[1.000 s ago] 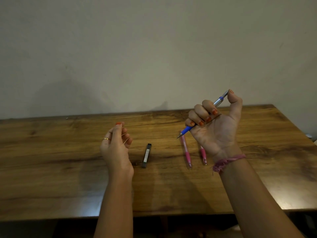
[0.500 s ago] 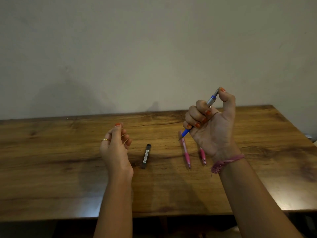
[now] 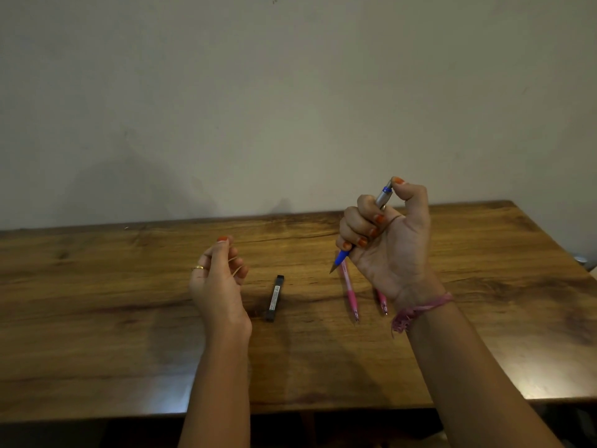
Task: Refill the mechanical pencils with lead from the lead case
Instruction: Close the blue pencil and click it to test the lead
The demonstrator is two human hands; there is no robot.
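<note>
My right hand is raised above the table, fist shut around a blue and silver mechanical pencil. Its tip points down and left, and my thumb is bent over its top end. My left hand hovers left of centre with the thumb pinched against curled fingers; whether it holds a lead is too fine to see. The black lead case lies flat on the table between my hands. A pink pencil lies under my right hand. A second pink pencil lies beside it, mostly hidden by my wrist.
The wooden table runs the full width, its back edge against a plain wall and its front edge near my forearms. A small pale object sits just past the table's right edge.
My right hand has shifted a little left and tipped the blue pencil more upright, with the thumb curling down onto its top end. The left hand has stayed put.
</note>
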